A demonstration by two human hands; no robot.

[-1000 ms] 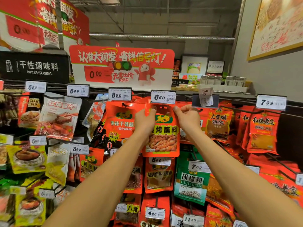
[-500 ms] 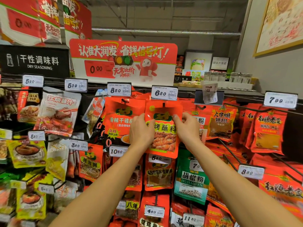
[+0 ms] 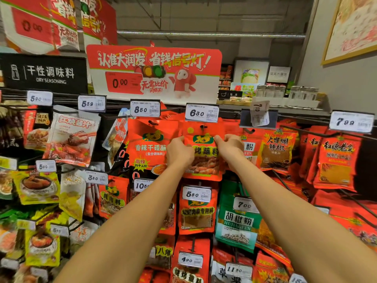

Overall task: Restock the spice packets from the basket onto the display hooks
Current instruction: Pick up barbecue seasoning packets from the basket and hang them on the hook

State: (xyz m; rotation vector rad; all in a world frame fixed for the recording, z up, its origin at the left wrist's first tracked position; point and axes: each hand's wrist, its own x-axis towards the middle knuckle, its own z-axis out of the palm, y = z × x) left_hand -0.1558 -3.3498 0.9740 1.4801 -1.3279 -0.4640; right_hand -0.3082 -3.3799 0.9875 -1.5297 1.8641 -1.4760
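Observation:
An orange spice packet (image 3: 204, 158) with a grilled-food picture hangs on the display hook (image 3: 203, 126) under the 6.80 price tag (image 3: 202, 112). The hook's tip shows through the packet's top hole. My left hand (image 3: 179, 152) grips the packet's left edge and my right hand (image 3: 229, 149) grips its right edge, both about a third of the way down. The basket is out of view.
Neighbouring hooks carry more packets: an orange one (image 3: 150, 148) under the 8.50 tag to the left, red chilli packets (image 3: 277, 150) to the right, a green pepper packet (image 3: 237, 223) below. A red promotional sign (image 3: 155, 72) stands above the rack.
The packet has gone from being held up at the hook's tip to hanging lower on it. Both hands have slid down from its top corners to its sides.

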